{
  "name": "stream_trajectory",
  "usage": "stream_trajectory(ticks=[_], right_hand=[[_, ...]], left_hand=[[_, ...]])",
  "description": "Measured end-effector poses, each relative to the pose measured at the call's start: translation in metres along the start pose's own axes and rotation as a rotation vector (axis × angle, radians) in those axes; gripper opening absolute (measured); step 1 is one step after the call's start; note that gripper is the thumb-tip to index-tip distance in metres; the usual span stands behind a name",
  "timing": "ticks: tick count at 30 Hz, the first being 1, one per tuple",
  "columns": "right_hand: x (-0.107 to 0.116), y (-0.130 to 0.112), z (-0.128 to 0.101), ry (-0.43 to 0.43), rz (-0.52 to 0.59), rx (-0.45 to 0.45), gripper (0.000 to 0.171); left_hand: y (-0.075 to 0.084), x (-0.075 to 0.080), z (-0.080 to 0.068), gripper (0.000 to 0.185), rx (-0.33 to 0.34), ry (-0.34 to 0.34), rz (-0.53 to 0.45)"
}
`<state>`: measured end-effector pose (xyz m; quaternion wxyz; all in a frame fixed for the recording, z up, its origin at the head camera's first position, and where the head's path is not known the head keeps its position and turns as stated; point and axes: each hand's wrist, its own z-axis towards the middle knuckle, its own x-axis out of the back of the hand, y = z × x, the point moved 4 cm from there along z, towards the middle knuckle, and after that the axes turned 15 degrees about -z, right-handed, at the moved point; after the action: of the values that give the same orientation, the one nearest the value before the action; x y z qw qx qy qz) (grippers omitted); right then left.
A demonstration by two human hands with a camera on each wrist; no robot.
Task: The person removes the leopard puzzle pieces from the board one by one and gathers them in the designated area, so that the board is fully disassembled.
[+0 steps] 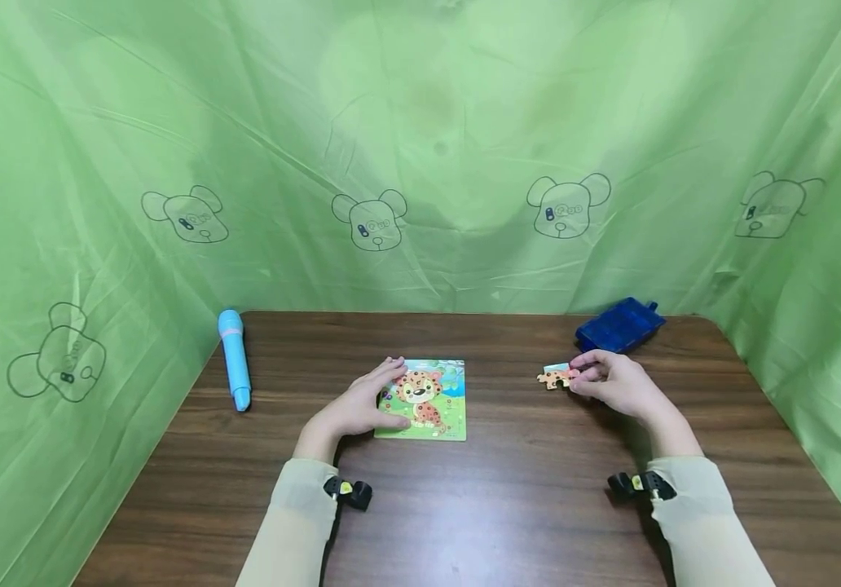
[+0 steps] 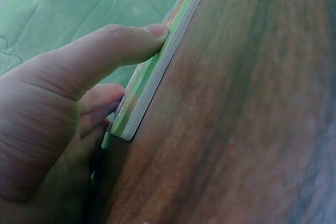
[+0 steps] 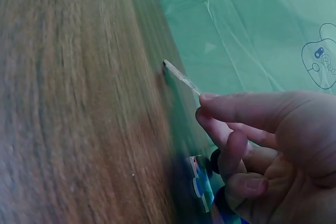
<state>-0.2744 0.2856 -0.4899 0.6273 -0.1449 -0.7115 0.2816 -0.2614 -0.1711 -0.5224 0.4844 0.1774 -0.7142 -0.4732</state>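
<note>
A square puzzle board with a spotted leopard cub lies flat on the table. My left hand rests across its left side. In the left wrist view the thumb presses the board's face near the grey edge, and the other fingers lie by the corner. Further right, my right hand pinches an orange, dark-spotted puzzle piece between thumb and fingertips. That puzzle piece appears edge-on in the right wrist view. Beyond the fingers is another small colourful piece, partly hidden.
A dark blue plastic case stands at the table's back right, just behind my right hand. At the back left lies a light-blue microphone-shaped object. Green cloth with drawn bear heads walls the brown wooden table.
</note>
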Motion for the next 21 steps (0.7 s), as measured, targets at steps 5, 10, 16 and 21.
stream_trajectory(ticks=[5, 10, 16, 21], right_hand=[[0.000, 0.005, 0.001, 0.027, -0.091, -0.017, 0.040], [-0.002, 0.004, 0.003, 0.053, -0.166, 0.015, 0.043], [-0.006, -0.001, 0.006, 0.079, -0.213, 0.055, 0.046], [-0.010, -0.003, 0.007, 0.075, -0.239, 0.066, 0.042]], left_hand=[[0.001, 0.000, 0.000, 0.104, -0.001, -0.002, -0.009], [-0.001, 0.000, 0.000, 0.104, 0.001, -0.005, 0.003], [-0.001, 0.000, 0.000, 0.103, -0.001, -0.004, -0.010], [-0.001, 0.000, 0.000, 0.103, 0.006, -0.004, -0.011]])
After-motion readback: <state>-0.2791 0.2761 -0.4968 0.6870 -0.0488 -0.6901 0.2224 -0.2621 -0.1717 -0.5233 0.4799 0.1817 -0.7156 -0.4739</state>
